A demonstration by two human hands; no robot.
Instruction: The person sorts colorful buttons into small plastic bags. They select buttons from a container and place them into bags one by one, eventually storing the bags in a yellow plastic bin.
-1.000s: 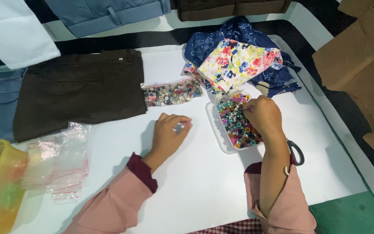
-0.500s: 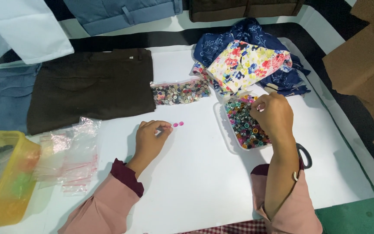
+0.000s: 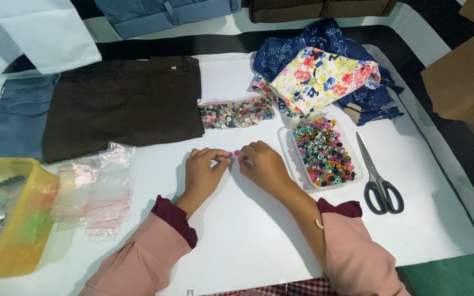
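Note:
Both my hands meet at the middle of the white table. My left hand and my right hand pinch small pink buttons between their fingertips. Just right of my right hand stands a clear tray of colourful buttons. Beyond my hands lies a clear bag of grey and brown buttons.
Black-handled scissors lie right of the tray. Dark brown trousers, blue jeans and a heap of floral and blue cloth fill the far side. Empty plastic bags and a yellow tub are at left. Cardboard at right.
My right hand has left the button tray and moved left to meet my left hand over the pink buttons. The view shifted slightly.

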